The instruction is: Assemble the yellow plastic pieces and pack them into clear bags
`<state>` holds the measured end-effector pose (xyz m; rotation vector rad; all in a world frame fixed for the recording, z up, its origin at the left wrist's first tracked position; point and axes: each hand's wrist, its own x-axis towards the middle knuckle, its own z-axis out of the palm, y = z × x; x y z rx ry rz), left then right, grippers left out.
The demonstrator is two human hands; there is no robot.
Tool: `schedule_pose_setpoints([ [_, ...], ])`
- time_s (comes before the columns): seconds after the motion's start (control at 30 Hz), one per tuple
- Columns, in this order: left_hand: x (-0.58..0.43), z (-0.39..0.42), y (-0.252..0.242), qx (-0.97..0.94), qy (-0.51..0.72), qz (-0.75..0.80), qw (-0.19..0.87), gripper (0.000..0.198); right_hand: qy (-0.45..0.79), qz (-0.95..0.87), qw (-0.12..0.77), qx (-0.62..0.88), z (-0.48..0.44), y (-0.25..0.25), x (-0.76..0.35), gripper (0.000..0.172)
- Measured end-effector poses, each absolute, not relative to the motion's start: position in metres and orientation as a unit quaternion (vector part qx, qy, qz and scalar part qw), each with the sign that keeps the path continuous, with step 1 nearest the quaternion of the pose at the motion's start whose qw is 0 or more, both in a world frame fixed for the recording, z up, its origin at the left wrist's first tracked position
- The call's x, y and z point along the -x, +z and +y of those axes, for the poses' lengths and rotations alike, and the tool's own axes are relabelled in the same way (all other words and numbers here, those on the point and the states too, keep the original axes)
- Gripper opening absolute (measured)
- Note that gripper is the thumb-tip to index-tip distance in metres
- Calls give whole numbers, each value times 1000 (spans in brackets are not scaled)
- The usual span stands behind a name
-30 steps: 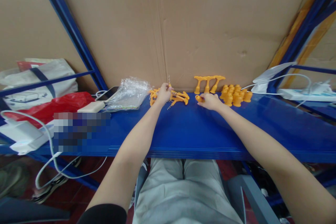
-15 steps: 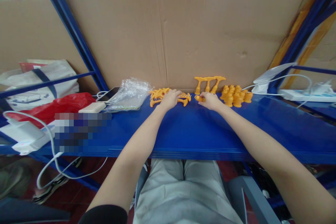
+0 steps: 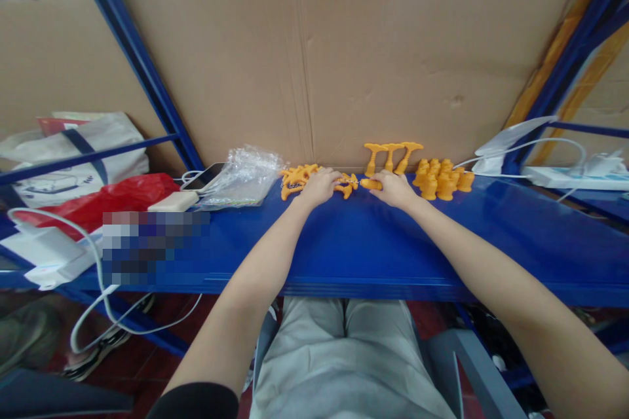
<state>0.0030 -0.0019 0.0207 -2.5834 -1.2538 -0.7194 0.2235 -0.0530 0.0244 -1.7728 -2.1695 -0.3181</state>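
Low in the frame, both forearms reach up across the blue shelf [image 3: 354, 245] to its far edge at mid-frame. The left grip [image 3: 322, 187] lies palm down with fingers curled over a pile of orange parts [image 3: 295, 178], touching them; I cannot tell whether it clasps one. The right grip [image 3: 394, 188] is narrow, pinching a short orange tube [image 3: 369, 184] that pokes out leftward, just above the shelf. Just beyond stand three T-pegs [image 3: 390, 156], with a cluster of caps [image 3: 439, 178] to their right, against cardboard [image 3: 344, 65]
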Motion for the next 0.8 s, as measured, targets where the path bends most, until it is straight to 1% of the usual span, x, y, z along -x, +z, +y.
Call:
schedule_pose_setpoints([
  [0.2, -8, -4, 20, 881, -254, -392, 76, 23, -98, -784, 186, 584, -56, 26, -217, 37],
  [0.37, -12, 2, 17, 894, -297, -329, 68, 14, -93, -808, 239, 531, -47, 19, -219, 32],
  [0.5, -10, 11, 11, 885, -346, -299, 81, 14, -88, -816, 279, 499, -36, 11, -226, 30],
  [0.63, -8, 11, 8, 870, -365, -318, 95, 12, -86, -825, 308, 466, -30, 6, -230, 28],
  [0.8, -5, 6, 10, 870, -329, -358, 81, 18, -64, -828, 330, 448, -29, 5, -232, 29],
])
